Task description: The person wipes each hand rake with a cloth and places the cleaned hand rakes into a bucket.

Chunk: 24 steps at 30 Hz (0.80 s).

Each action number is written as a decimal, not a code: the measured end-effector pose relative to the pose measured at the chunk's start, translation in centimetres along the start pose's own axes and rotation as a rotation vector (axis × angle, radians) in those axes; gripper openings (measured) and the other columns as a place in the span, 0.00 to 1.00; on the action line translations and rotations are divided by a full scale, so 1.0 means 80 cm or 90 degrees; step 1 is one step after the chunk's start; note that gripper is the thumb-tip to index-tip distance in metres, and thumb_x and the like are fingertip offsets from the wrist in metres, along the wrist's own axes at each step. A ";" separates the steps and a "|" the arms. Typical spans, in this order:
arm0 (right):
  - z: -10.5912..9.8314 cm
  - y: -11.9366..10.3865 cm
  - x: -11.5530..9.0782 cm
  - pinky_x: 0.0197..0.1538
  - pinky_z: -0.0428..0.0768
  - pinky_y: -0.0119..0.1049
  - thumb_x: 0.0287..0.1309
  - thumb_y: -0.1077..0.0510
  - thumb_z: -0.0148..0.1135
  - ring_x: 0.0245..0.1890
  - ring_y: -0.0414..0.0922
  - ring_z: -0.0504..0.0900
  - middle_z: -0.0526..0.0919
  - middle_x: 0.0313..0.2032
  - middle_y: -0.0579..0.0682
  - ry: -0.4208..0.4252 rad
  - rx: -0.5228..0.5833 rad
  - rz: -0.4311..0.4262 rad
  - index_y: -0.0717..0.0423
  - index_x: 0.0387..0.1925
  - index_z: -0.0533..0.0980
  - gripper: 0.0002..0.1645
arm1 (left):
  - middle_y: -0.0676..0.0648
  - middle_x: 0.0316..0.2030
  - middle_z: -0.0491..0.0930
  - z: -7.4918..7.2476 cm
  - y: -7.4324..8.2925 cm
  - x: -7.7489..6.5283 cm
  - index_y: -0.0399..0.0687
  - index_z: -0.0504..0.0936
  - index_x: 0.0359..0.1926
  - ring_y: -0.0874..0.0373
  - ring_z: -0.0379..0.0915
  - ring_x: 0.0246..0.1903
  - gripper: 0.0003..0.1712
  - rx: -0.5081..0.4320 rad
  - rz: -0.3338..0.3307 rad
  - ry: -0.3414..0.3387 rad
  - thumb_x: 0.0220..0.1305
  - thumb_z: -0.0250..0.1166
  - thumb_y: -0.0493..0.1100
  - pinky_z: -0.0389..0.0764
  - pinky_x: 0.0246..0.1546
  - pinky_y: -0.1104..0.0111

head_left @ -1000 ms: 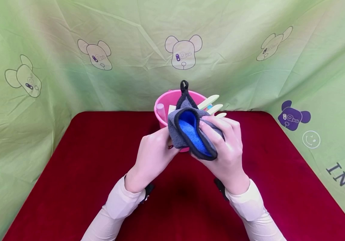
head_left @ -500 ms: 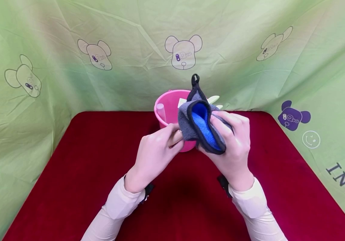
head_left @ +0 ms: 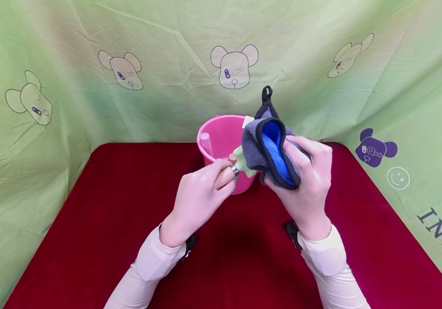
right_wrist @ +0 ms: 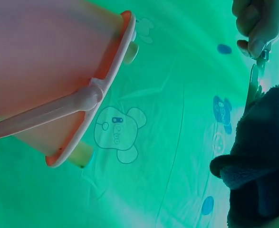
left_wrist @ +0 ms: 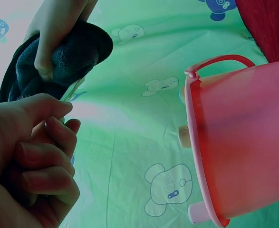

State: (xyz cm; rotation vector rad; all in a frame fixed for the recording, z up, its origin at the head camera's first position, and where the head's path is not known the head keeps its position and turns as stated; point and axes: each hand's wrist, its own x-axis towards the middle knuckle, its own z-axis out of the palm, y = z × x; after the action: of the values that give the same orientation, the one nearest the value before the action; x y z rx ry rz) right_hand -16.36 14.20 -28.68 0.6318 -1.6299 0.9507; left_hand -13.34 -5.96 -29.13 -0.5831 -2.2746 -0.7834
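Note:
My left hand grips the wooden handle of a small hand fork, which has a metal collar and a pale green head. My right hand holds a grey and blue cloth with black edging, bunched around the fork's head and hiding its prongs. The cloth's black hanging loop stands up at the top, near a white tag. Both hands are raised in front of a pink bucket. In the left wrist view, the right hand's thumb presses on the dark cloth.
Inside the bucket a pale pink rod leans on the left wall. Wooden handle ends stick out past its rim in the left wrist view. The bucket stands on a dark red table, before a green printed curtain.
My right hand has slid the cloth rightward and slightly up, along the fork toward its tips. The handle, collar and base of the head have come into sight; the prongs are now covered.

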 end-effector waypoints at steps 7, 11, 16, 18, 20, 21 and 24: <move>0.003 0.003 0.002 0.57 0.74 0.46 0.47 0.51 0.76 0.50 0.61 0.79 0.83 0.46 0.62 0.067 -0.017 -0.019 0.56 0.42 0.81 0.22 | 0.54 0.31 0.88 -0.001 -0.001 0.001 0.49 0.86 0.46 0.61 0.76 0.19 0.13 0.026 0.034 0.020 0.58 0.70 0.39 0.74 0.19 0.70; 0.002 0.005 0.004 0.56 0.74 0.45 0.45 0.53 0.76 0.49 0.60 0.79 0.83 0.45 0.63 0.095 -0.038 -0.010 0.55 0.42 0.81 0.22 | 0.54 0.30 0.88 -0.001 -0.003 0.001 0.49 0.86 0.46 0.61 0.73 0.17 0.13 0.040 0.047 0.024 0.58 0.70 0.39 0.73 0.17 0.70; -0.001 0.004 0.009 0.57 0.74 0.44 0.39 0.61 0.75 0.49 0.59 0.79 0.82 0.45 0.64 0.132 -0.056 0.011 0.55 0.42 0.80 0.23 | 0.56 0.25 0.84 -0.004 -0.003 0.002 0.50 0.86 0.45 0.62 0.65 0.15 0.12 0.036 0.029 0.005 0.58 0.70 0.39 0.68 0.16 0.71; -0.001 0.003 0.010 0.57 0.75 0.45 0.39 0.62 0.75 0.50 0.59 0.78 0.82 0.44 0.64 0.147 -0.062 0.019 0.54 0.42 0.80 0.23 | 0.56 0.23 0.82 -0.005 -0.003 0.002 0.50 0.86 0.44 0.63 0.63 0.16 0.11 0.036 0.022 -0.001 0.58 0.70 0.39 0.67 0.16 0.72; -0.001 0.001 0.012 0.57 0.75 0.45 0.38 0.62 0.75 0.50 0.59 0.78 0.81 0.43 0.65 0.171 -0.062 0.022 0.53 0.41 0.79 0.22 | 0.57 0.22 0.80 -0.006 -0.004 0.002 0.50 0.85 0.43 0.63 0.61 0.16 0.10 0.035 0.016 -0.003 0.58 0.69 0.39 0.66 0.16 0.72; -0.001 -0.001 0.013 0.57 0.75 0.45 0.38 0.62 0.75 0.50 0.59 0.78 0.81 0.43 0.65 0.183 -0.062 0.022 0.53 0.41 0.79 0.22 | 0.57 0.22 0.80 -0.006 -0.004 0.002 0.50 0.85 0.42 0.63 0.61 0.16 0.10 0.033 0.014 -0.003 0.58 0.70 0.39 0.66 0.17 0.72; 0.001 -0.010 0.015 0.56 0.75 0.44 0.39 0.61 0.74 0.48 0.57 0.79 0.81 0.40 0.64 0.225 -0.065 0.010 0.54 0.38 0.78 0.20 | 0.57 0.21 0.78 -0.006 -0.005 0.002 0.50 0.85 0.41 0.63 0.60 0.15 0.08 0.027 0.007 -0.006 0.59 0.69 0.39 0.65 0.17 0.73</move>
State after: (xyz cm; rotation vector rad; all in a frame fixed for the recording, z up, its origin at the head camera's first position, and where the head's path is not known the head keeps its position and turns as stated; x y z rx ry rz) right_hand -16.09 13.76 -27.29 0.3571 -1.3589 0.9264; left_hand -13.48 -6.53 -28.91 -0.5797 -2.2896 -0.7264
